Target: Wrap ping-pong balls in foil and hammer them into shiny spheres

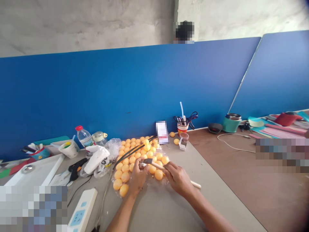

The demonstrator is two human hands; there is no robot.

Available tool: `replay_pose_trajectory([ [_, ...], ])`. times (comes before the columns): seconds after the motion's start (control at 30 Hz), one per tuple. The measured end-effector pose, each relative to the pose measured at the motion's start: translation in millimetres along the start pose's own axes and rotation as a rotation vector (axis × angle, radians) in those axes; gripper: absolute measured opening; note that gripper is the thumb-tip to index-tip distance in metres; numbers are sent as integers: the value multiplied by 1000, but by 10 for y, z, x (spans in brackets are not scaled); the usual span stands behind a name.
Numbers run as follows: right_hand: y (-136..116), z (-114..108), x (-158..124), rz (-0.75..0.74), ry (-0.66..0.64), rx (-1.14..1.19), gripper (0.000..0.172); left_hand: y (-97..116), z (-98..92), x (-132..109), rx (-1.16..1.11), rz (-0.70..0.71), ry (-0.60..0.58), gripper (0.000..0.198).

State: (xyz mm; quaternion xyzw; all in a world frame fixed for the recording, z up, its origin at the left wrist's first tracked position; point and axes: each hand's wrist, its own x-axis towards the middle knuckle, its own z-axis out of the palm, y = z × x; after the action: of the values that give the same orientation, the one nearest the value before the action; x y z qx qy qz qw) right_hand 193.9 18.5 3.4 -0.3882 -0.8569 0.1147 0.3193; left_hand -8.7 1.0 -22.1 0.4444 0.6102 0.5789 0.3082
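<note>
My right hand [178, 178] is closed around the pale wooden handle of a slim tool with a dark head [148, 160]. The handle's far end sticks out past my wrist side. In the fingers of my left hand [139, 175] is a small shiny metallic piece [142, 165], mostly covered, and the tool's head lies right by it. I cannot tell whether they touch. Beneath and behind both hands spread many orange table tennis balls [125, 177] in clear plastic. Dark strips [131, 152] lie across these balls.
To the left are a glue gun [76, 168], a power strip [83, 211], a white tray [51, 168], a paper cup [69, 149] and a bottle [84, 137]. A pen cup [182, 127] and teal container [231, 123] stand before the blue partition [120, 93]. A person's head shows beyond.
</note>
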Motion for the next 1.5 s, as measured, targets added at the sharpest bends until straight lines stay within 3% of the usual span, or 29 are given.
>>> replay_pose_trajectory([
  [0.17, 17, 14, 7, 41, -36, -26, 31, -25, -3, 7, 13, 48, -20, 33],
  [0.37, 105, 27, 5, 24, 160, 12, 31, 1, -30, 21, 109, 9, -19, 30],
  [0.87, 182, 68, 51, 102, 153, -36, 30, 54, -34, -18, -70, -17, -66, 37],
  [1.17, 190, 59, 84, 198, 63, -95, 31, 8, 27, 29, -419, -61, -129, 27],
  [1.4, 331, 100, 89, 230, 132, -148, 23, 115, -26, 67, -932, -241, -134, 28],
  [1.5, 381, 114, 95, 243, 140, -211, 19, 97, -60, 95, -1028, -283, -154, 35],
])
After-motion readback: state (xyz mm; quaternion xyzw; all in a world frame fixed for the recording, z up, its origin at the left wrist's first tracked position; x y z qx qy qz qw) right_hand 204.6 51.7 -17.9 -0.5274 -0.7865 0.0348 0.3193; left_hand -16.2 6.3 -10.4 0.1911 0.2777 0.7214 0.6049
